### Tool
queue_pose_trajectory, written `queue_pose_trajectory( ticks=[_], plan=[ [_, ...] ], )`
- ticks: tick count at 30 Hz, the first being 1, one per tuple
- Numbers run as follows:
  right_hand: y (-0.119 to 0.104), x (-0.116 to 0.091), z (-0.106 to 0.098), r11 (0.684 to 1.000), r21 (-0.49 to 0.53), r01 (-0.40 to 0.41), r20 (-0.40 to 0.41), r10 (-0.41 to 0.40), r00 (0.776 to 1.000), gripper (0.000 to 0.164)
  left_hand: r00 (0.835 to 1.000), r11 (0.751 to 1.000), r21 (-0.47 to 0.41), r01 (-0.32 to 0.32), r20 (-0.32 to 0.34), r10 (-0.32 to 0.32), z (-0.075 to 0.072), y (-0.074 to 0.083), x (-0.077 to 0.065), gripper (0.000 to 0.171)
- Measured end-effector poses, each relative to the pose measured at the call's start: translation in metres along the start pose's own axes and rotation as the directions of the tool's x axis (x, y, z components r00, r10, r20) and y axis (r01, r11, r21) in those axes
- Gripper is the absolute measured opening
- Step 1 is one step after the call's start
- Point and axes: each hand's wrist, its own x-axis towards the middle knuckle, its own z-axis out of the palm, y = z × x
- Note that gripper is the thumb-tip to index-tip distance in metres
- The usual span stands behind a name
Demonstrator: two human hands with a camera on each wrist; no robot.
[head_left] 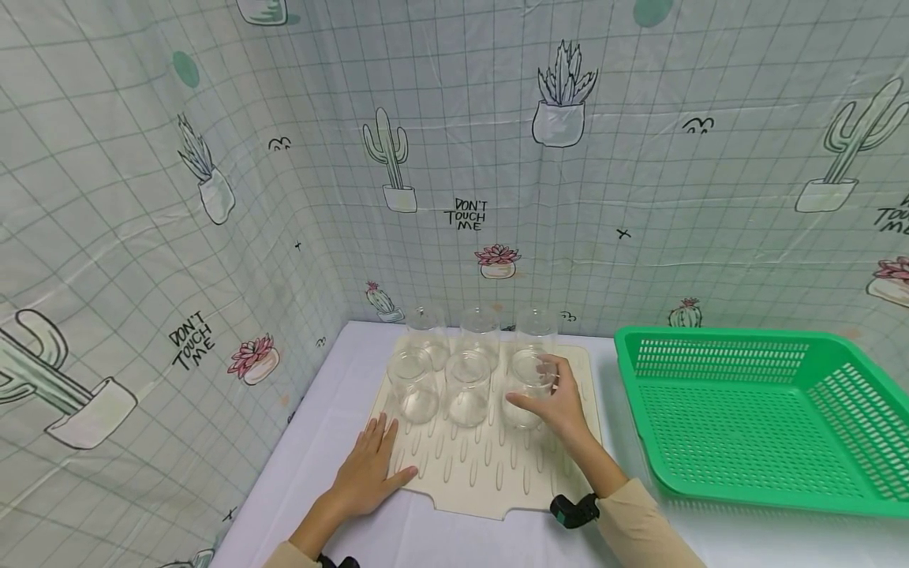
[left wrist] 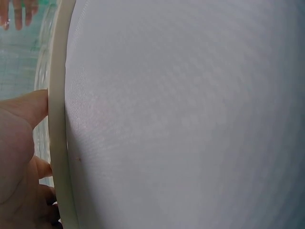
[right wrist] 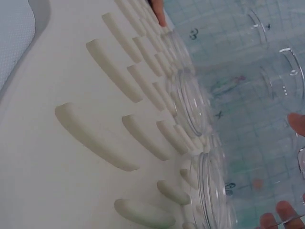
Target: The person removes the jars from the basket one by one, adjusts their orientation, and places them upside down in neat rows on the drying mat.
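Observation:
Two rows of clear cups stand on a cream ribbed drying mat in the head view. My right hand grips the front right cup, thumb on the near side and fingers round the far right side. The front middle cup and the front left cup stand to its left. In the right wrist view, fingertips show at the clear wall of a cup. My left hand rests on the mat's left edge with its fingers straight, just below the front left cup.
A green plastic basket with perforated walls sits right of the mat. White cloth covers the table. Behind and to the left hangs a grid-patterned curtain with cactus drawings, close to the back row of cups.

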Motion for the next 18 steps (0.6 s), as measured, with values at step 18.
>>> queue_pose_trajectory(
  ticks=[18],
  plan=[
    [0.0060,0.0032,0.0010,0.999,-0.038,0.001,0.033,0.000,0.999,0.084,1.000,1.000,0.001,0.006,0.012,-0.007,0.0002,-0.0008,0.0003,0.087]
  ],
)
